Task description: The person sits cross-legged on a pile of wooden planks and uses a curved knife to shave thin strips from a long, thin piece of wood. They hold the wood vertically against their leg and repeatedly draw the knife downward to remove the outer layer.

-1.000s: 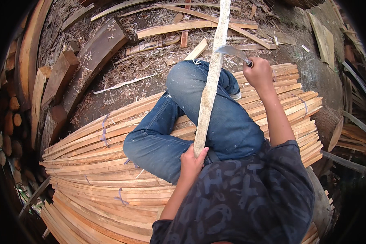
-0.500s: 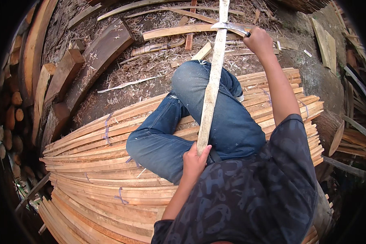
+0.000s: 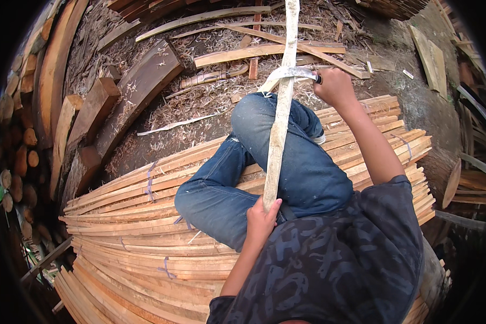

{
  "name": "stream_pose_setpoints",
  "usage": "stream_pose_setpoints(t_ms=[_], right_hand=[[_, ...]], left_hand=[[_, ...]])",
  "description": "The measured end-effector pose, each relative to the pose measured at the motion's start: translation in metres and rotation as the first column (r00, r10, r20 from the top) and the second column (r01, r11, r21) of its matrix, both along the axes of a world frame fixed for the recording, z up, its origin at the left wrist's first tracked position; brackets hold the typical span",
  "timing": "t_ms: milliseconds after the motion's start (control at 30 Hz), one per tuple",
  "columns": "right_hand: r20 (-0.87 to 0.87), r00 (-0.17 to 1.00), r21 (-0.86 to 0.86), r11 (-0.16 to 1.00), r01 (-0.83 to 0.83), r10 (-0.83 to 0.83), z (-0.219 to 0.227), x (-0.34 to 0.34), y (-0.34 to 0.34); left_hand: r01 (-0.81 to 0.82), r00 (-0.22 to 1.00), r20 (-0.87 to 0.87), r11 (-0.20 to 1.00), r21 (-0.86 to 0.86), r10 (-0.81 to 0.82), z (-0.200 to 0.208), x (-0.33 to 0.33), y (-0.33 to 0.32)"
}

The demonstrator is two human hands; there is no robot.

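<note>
A long, pale wooden strip point(image 3: 280, 127) with a rough surface runs away from me across my raised knee. Its near end sits in my left hand point(image 3: 263, 220), closed around it close to my waist. My right hand point(image 3: 336, 88) grips the dark handle of a curved knife point(image 3: 295, 72). The bright blade lies crosswise against the strip just beyond the knee, its tip pointing left. Most of the handle is hidden by my fingers.
I sit on bundled wooden slats point(image 3: 146, 213) tied with purplish string. Thick dark beams point(image 3: 137, 89) lean at the left, near stacked round logs point(image 3: 29, 156). Beyond my knees, shavings and loose boards point(image 3: 264, 51) cover the ground. A cut log point(image 3: 451, 183) lies at the right.
My right hand has drawn the curved knife along the strip toward me, from its far part to nearer the knee. The left hand keeps its hold, and the view has shifted slightly.
</note>
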State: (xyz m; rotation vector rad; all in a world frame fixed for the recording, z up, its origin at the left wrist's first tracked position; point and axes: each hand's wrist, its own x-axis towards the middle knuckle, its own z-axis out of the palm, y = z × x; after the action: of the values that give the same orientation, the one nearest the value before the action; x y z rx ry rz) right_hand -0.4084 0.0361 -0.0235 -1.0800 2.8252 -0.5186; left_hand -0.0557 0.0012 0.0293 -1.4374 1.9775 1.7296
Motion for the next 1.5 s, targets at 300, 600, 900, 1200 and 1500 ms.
stream_pose_setpoints(t_ms=[300,600,900,1200,1500], right_hand=[[-0.051,0.972,0.076,0.969,0.233,-0.230,0.005,-0.076,-0.022],[0.036,0.998,0.048,0.997,0.054,-0.056,0.002,-0.013,-0.003],[-0.019,0.913,0.078,0.910,0.408,-0.408,0.004,-0.101,-0.020],[0.304,0.847,0.037,0.893,0.448,-0.437,-0.021,-0.068,0.000],[0.142,0.962,-0.097,0.964,0.246,-0.231,0.008,-0.009,0.013]], left_hand=[[0.007,1.000,-0.004,1.000,0.020,-0.007,-0.004,-0.003,-0.002],[-0.048,0.997,-0.051,0.992,0.118,0.054,-0.009,0.003,-0.001],[-0.014,1.000,-0.024,0.996,0.085,0.016,-0.007,0.003,0.001],[-0.035,0.999,-0.034,0.986,0.163,0.041,-0.008,0.003,-0.003],[0.000,0.999,-0.033,0.995,0.099,0.003,-0.014,0.006,-0.001]])
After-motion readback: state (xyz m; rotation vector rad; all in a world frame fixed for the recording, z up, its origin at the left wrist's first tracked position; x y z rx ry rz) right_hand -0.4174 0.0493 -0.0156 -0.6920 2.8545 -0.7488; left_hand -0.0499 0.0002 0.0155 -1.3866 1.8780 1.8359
